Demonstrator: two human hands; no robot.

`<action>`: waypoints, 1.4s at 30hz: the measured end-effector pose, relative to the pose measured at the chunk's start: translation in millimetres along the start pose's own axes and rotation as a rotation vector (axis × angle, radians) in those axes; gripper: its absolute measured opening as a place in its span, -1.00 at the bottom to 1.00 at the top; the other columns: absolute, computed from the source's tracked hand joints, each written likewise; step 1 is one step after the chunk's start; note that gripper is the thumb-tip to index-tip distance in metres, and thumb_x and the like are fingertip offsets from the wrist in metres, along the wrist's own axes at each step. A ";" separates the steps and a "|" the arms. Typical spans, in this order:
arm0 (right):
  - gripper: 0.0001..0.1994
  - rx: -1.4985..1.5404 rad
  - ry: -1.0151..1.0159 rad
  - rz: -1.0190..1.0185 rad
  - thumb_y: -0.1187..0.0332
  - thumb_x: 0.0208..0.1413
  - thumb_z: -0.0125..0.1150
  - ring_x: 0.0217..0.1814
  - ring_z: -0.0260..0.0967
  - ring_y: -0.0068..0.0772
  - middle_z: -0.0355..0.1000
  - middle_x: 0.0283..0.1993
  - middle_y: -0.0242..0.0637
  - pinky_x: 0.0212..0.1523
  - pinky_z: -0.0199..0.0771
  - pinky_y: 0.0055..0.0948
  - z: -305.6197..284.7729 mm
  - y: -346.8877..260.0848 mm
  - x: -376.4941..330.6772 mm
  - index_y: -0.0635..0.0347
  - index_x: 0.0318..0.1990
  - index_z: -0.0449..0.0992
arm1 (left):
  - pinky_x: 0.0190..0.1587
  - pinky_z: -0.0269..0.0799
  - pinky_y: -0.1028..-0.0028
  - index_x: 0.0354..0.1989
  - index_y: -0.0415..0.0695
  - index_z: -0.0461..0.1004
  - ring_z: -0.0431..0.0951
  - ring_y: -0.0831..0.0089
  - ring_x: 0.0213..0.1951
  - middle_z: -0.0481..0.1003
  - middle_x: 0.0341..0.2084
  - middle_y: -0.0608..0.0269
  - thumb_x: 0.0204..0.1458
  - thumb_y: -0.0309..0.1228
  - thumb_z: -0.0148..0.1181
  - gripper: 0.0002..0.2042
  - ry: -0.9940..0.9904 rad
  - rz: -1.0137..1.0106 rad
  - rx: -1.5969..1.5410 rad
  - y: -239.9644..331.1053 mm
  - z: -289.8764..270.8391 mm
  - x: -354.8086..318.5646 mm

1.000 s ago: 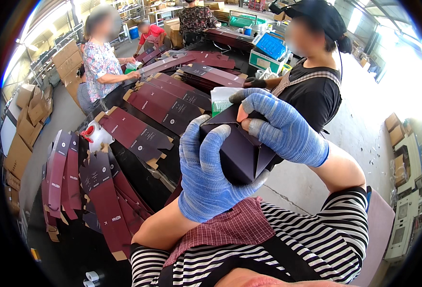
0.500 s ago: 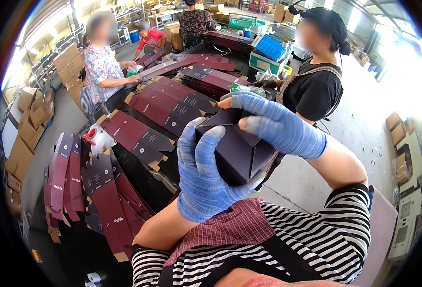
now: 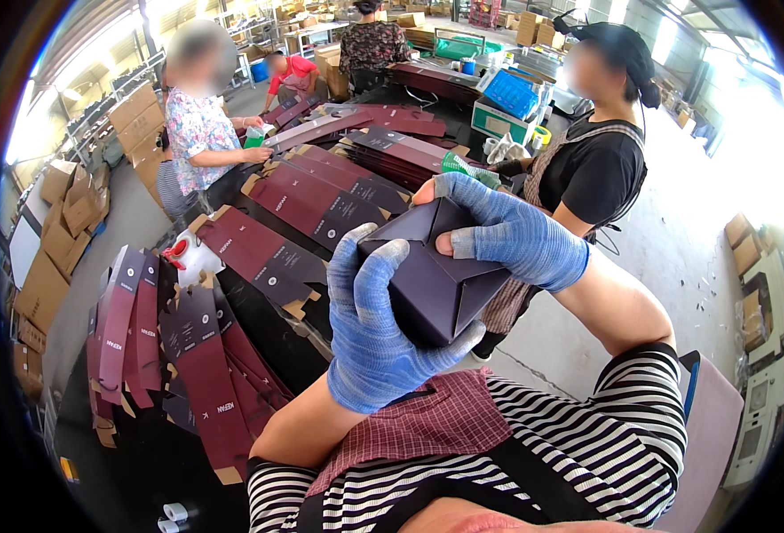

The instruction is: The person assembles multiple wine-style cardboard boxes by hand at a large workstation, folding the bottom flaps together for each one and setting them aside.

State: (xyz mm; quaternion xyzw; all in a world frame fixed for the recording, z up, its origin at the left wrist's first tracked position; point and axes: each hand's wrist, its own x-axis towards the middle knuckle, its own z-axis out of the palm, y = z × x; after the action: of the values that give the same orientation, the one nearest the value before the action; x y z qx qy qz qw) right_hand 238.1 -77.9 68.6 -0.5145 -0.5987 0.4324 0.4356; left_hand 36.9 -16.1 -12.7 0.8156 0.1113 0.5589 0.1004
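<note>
A dark purple cardboard box (image 3: pixel 436 298) is held up in front of my chest, one end turned toward me with its flaps folded together. My left hand (image 3: pixel 370 324), in a blue knit glove, wraps round its left and lower side. My right hand (image 3: pixel 512 233), gloved alike with bare fingertips, grips the upper right edge, its thumb pressing on the end flaps. The far side of the box is hidden. Flat maroon and dark cartons (image 3: pixel 263 253) lie on the black table beyond my left hand.
More flat cartons (image 3: pixel 201 355) lie in piles at the left, near a white jug with a red top (image 3: pixel 195 258). A co-worker in black (image 3: pixel 592 169) stands close at the right; another in a floral top (image 3: pixel 198 133) stands across the table. Brown boxes (image 3: pixel 68 231) are stacked far left.
My right thumb has shifted slightly left and down on the end flaps, which now show more fully. Both hands keep hold of the box; the view has shifted slightly.
</note>
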 end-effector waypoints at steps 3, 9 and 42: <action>-0.50 0.050 0.017 0.029 0.25 0.24 0.33 0.21 0.33 -0.51 0.38 0.11 -0.38 0.28 0.32 -0.47 -0.5 -1.5 0.2 0.14 0.30 0.42 | 0.18 0.44 -0.03 0.32 -0.15 0.18 0.34 -0.17 0.19 0.22 0.19 -0.16 -0.31 -0.05 0.67 0.02 -0.030 0.019 0.053 2.2 -3.5 0.2; -0.54 0.074 -0.006 -0.037 0.26 0.28 0.33 0.05 0.45 -0.61 0.49 0.06 -0.39 0.07 0.52 -0.56 -1.7 10.3 9.4 0.04 0.30 0.43 | 0.30 0.34 0.01 0.33 -0.14 0.16 0.28 -0.09 0.28 0.20 0.23 -0.17 -0.31 -0.13 0.67 0.01 -0.015 0.013 0.030 -1.3 -5.4 -0.7; -0.21 0.678 0.208 -0.579 0.00 -0.04 0.59 0.14 0.53 -0.14 0.53 0.16 -0.15 0.16 0.57 -0.06 16.3 178.1 19.5 0.27 0.27 0.42 | 0.48 0.04 0.07 0.54 -0.42 -0.25 0.14 -0.28 0.41 0.09 0.38 -0.38 -0.30 0.15 0.62 0.42 -0.097 -0.316 -0.030 -52.3 -12.9 -115.6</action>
State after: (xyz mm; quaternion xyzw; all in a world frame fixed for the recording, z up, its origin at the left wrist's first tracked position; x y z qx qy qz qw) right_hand 263.3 -42.5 -106.0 -0.1949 -0.4955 0.4105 0.7402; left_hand -19.3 0.4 -126.0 0.8122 0.2249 0.4979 0.2046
